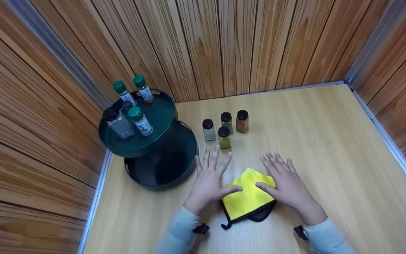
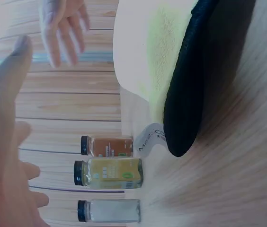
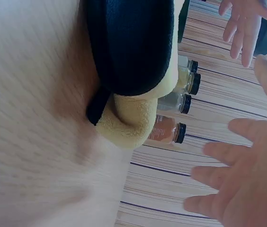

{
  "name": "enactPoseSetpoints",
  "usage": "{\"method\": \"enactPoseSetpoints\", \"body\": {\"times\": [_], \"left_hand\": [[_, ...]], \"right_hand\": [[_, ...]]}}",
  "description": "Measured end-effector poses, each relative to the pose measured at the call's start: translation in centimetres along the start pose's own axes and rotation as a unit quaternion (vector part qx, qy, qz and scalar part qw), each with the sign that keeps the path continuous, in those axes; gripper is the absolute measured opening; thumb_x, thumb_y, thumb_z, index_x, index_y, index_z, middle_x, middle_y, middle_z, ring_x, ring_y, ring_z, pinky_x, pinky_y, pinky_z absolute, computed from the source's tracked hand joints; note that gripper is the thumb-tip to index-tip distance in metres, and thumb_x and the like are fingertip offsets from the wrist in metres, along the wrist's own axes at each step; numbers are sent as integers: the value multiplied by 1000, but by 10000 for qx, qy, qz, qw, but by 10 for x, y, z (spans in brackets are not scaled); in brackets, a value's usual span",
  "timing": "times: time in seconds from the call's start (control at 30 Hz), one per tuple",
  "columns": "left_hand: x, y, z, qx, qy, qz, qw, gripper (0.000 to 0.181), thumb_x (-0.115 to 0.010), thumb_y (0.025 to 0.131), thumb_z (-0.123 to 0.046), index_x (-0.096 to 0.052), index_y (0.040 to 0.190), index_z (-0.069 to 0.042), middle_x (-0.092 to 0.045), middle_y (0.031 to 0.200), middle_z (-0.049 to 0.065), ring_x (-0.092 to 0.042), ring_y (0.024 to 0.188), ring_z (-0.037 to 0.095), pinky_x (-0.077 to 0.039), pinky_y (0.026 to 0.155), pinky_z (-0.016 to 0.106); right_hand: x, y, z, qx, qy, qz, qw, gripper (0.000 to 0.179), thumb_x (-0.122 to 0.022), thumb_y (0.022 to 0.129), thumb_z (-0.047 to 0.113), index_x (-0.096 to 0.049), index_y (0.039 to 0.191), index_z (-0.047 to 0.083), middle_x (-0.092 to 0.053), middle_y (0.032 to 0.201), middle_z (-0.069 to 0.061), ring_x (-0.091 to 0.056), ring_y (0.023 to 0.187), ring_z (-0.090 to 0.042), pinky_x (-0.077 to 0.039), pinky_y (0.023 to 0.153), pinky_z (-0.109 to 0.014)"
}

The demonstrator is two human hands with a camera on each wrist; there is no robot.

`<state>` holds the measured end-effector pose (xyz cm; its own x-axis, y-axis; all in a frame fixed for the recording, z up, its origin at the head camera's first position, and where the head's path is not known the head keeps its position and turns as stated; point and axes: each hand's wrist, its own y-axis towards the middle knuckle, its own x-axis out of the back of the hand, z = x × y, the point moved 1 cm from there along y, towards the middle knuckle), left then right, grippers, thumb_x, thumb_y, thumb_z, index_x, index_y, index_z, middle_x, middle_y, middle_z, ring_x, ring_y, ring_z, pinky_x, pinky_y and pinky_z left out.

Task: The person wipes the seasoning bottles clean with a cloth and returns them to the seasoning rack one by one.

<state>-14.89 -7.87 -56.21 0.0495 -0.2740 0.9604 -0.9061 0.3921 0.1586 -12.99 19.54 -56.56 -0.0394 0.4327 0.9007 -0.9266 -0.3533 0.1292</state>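
Here, left grip [image 1: 208, 183] and right grip [image 1: 289, 186] hover splayed.

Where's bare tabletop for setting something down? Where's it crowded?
Bare: broad tabletop between the right hand and the right wall, running back to the rear wall.
Crowded: around the yellow cloth, between left hand and right hand; the four jars beyond it; the rack's upper tier, loaded with bottles.

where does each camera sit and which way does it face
Head: on the head, facing forward, down at the yellow cloth; left grip, right grip, sleeves show.
Left wrist: on that wrist, facing past the cloth to jars; both grips show.
Right wrist: on that wrist, facing likewise; both grips show.
Wrist views share cloth and jars.
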Motion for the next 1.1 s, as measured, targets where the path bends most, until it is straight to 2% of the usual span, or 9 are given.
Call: {"method": "enactPoseSetpoints", "body": {"times": [0.17,0.27,0.4,0.5,0.67,0.8,0.9,1.03,1.1], "left_hand": [[0,8,3,302,-455,-199,9983,115,-44,75,-95,-5,165,-35,-4,173,10,-8,156,44,-19,116,74],[0,13,4,451,-672,-282,9963,117,-42,74,-97,-2,165,-35,-3,173,9,-8,157,41,-20,118,70],[3,19,4,655,-1080,-322,9915,121,-47,72,-96,-1,165,-34,-6,173,5,-10,158,34,-19,122,62],[5,24,3,800,-1428,-362,9859,124,-50,71,-95,-5,165,-29,-11,173,4,-11,158,29,-18,125,55],[4,34,6,998,-1897,-422,9758,124,-57,71,-91,-7,165,-29,-12,173,-1,-15,158,24,-21,125,51],[2,44,10,1235,-2387,-529,9617,121,-71,73,-79,-8,165,-32,-17,171,0,-21,156,25,-27,123,51],[1,54,13,1589,-2743,-660,9461,117,-78,76,-69,-11,164,-33,-23,169,2,-27,154,26,-31,121,50],[1,68,18,2086,-3071,-844,9247,110,-81,81,-57,-16,164,-26,-28,168,4,-31,152,26,-31,121,49],[0,74,20,2234,-3120,-881,9192,108,-83,83,-49,-17,164,-23,-30,167,7,-31,152,28,-30,122,50]], "right_hand": [[-4,5,-2,-248,271,265,9990,92,-59,93,67,-28,162,15,-25,168,-16,-18,155,-43,-9,121,-67],[-8,8,-1,-343,395,346,9980,91,-62,93,64,-28,162,15,-25,168,-15,-19,155,-42,-9,122,-66],[-10,12,1,-452,485,457,9968,91,-63,94,63,-29,162,14,-27,167,-15,-20,155,-41,-10,122,-66],[-12,15,1,-547,542,518,9957,90,-63,94,62,-29,162,13,-30,166,-15,-21,154,-42,-12,122,-65],[-19,18,0,-655,641,619,9939,93,-59,94,67,-30,161,11,-35,164,-14,-26,152,-42,-15,122,-64],[-24,19,-1,-672,652,588,9939,95,-58,92,70,-34,159,7,-42,159,-19,-34,148,-44,-20,120,-64],[-28,19,-1,-627,649,524,9945,93,-60,92,68,-38,157,5,-47,155,-21,-40,144,-44,-25,119,-64],[-32,22,1,-516,619,441,9958,89,-64,92,64,-41,155,5,-51,152,-19,-44,141,-43,-30,117,-61],[-34,23,3,-490,596,436,9961,89,-64,92,63,-41,155,5,-51,152,-19,-45,141,-42,-32,117,-60]]}}
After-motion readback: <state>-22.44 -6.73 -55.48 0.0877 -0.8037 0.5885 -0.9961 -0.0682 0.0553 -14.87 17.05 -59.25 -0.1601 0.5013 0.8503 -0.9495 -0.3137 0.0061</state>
